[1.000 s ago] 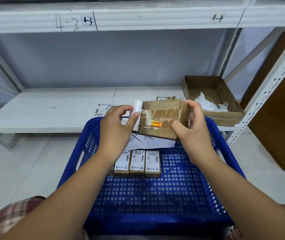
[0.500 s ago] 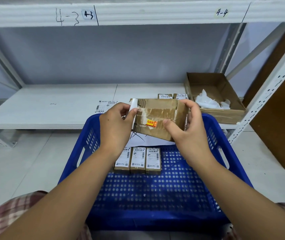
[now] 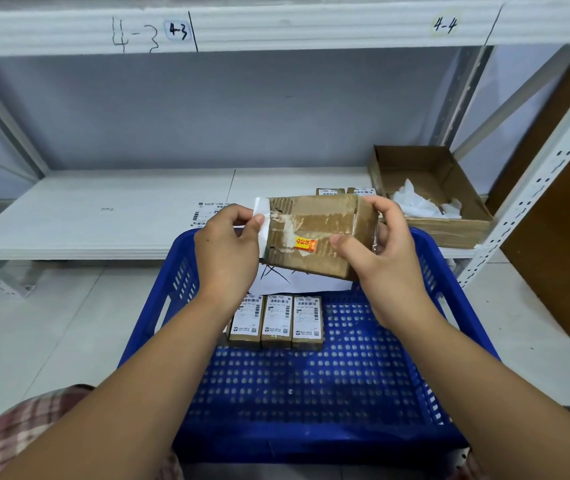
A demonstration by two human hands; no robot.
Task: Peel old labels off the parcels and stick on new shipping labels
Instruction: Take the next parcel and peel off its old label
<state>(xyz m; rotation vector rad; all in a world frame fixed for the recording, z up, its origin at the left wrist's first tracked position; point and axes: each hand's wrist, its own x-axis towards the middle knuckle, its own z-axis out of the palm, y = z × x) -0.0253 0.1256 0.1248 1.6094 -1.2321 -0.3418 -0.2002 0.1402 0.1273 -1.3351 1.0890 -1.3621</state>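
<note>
At the bottom corners of the frame lies plaid cloth (image 3: 34, 420); between the forearms sits a blue perforated basket (image 3: 311, 393), filling the lower centre; on its floor, just below mid-frame, three small labelled parcels (image 3: 276, 322) lie side by side, touching, with a pen-marked white sheet (image 3: 297, 282) beyond them; above the basket, at centre frame, a worn cardboard parcel (image 3: 318, 223) with an orange sticker (image 3: 306, 244) is held in the air, tilted; the left hand (image 3: 228, 251) pinches a white label (image 3: 262, 216) at the parcel's left end between thumb and fingers; the right hand (image 3: 380, 258) grips the right end, thumb on the front face, fingers curled over the top; behind, a white shelf (image 3: 103, 216) carries a printed label sheet (image 3: 207, 213); at centre right stands an open carton (image 3: 467, 230) holding white scraps.
</note>
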